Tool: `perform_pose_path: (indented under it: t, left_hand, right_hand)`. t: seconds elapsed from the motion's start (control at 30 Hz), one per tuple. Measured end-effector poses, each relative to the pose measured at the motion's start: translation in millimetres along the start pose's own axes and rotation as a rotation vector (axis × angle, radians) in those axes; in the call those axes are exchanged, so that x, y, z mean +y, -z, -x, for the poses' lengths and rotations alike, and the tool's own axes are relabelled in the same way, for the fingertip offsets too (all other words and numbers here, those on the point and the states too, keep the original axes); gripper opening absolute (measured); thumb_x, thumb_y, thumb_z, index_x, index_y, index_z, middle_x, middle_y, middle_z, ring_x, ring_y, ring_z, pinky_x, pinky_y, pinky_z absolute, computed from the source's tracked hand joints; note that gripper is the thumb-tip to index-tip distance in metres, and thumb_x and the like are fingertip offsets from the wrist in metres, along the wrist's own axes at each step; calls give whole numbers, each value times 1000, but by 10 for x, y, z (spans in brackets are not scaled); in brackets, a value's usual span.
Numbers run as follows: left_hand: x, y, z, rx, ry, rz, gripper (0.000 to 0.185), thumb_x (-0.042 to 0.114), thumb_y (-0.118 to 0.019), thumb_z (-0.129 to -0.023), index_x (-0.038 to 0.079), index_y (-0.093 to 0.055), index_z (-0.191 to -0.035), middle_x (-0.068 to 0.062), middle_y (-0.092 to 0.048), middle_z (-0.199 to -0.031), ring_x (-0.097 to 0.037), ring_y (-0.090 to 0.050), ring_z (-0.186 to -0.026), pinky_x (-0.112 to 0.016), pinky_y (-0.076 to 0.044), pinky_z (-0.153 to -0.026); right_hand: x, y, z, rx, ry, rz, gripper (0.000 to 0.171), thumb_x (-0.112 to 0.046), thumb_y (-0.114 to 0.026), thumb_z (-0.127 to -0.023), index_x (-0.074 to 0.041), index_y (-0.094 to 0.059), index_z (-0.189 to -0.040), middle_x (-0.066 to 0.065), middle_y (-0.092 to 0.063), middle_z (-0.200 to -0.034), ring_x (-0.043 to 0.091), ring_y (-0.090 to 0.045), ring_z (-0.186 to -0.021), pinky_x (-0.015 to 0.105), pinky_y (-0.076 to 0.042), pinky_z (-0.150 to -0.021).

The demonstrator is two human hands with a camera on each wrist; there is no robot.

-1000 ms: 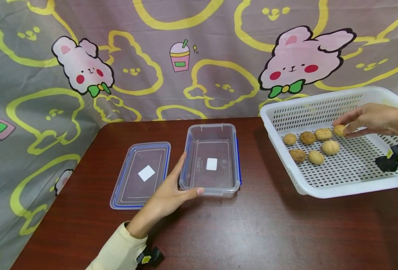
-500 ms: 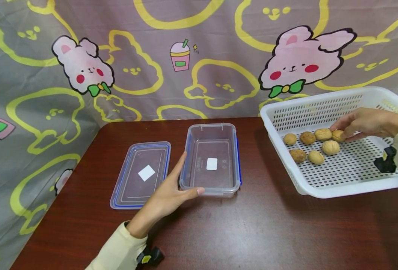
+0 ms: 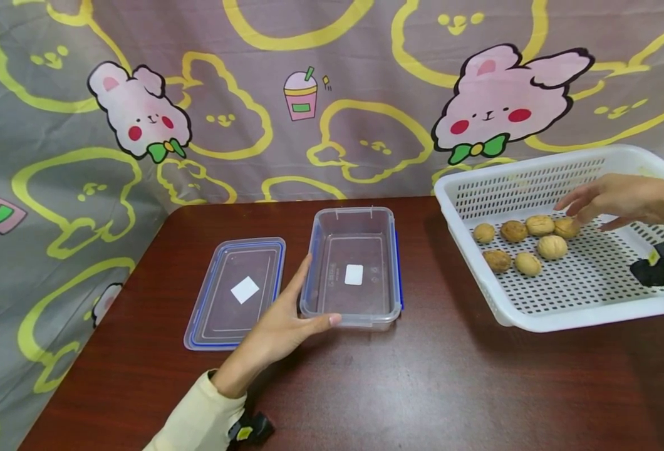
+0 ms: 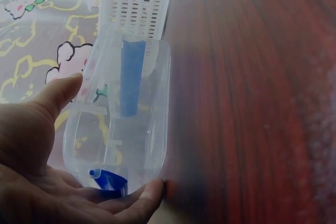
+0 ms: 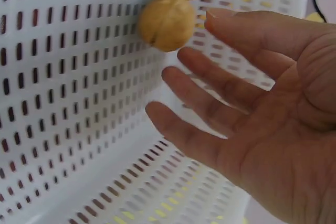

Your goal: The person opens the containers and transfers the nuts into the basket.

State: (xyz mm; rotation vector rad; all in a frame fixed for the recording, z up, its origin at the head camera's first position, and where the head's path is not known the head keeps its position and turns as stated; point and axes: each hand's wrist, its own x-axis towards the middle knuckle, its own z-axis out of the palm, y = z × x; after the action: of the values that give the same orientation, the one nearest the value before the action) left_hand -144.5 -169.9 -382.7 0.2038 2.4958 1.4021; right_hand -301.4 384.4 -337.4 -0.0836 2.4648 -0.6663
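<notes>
Lid (image 3: 236, 291) lies flat at far left of the table (image 3: 422, 388), clear plastic with blue rim, just beside the clear container (image 3: 354, 269); a narrow strip of bare wood shows between them.

My left hand (image 3: 278, 329) sits at the container's near left corner: fingers straight along its left wall, thumb laid across the near edge, palm spread, nothing pinched. In the left wrist view the thumb (image 4: 60, 93) and a fingertip (image 4: 149, 192) bracket the container (image 4: 126, 124) end-on.

Bare wood runs from the container's right wall to the white basket (image 3: 540, 316), and all along the near edge of the table.

Seven walnuts (image 3: 552, 247) lie in the basket's left half in two rows. My right hand (image 3: 619, 200) hovers over the rightmost walnut (image 3: 566, 228) of the back row, fingers spread and relaxed, holding nothing; the right wrist view shows that walnut (image 5: 167, 22) just off the fingertips (image 5: 157, 111).

Table is dark red-brown wood. A grey cartoon-rabbit cloth (image 3: 140, 113) hangs behind and at left.
</notes>
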Motion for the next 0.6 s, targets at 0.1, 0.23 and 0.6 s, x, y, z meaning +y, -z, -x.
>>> perform_pose_path:
  t: [0.1,0.23,0.6]
  left_hand:
    - [-2,4,3,3,11,5,114,36,-86,-87,34,-8,-170,2,-12,-177,-28,-20,-161,-61,-22,-128]
    - [-1,15,22,3,25,7,115,37,-87,-86,38,-7,-169,4,-13,-176,-27,-21,-160,-60,-24,-127]
    - [-5,282,143,5,-9,33,98,29,-71,-101,25,-2,-170,-10,-9,-178,-40,-36,-154,-53,-43,-118]
  right_hand:
    - [-22,6,46,51,7,55,57,-16,-60,-104,17,-40,-145,50,-40,-144,68,-43,-125,69,-53,-83]
    - [-86,19,127,83,6,123,62,-25,-58,-107,17,-38,-147,49,-41,-143,71,-42,-124,74,-51,-81]
    - [-417,-198,549,263,53,437,70,-34,-63,-103,16,-41,-147,50,-39,-143,69,-48,-119,78,-46,-91]
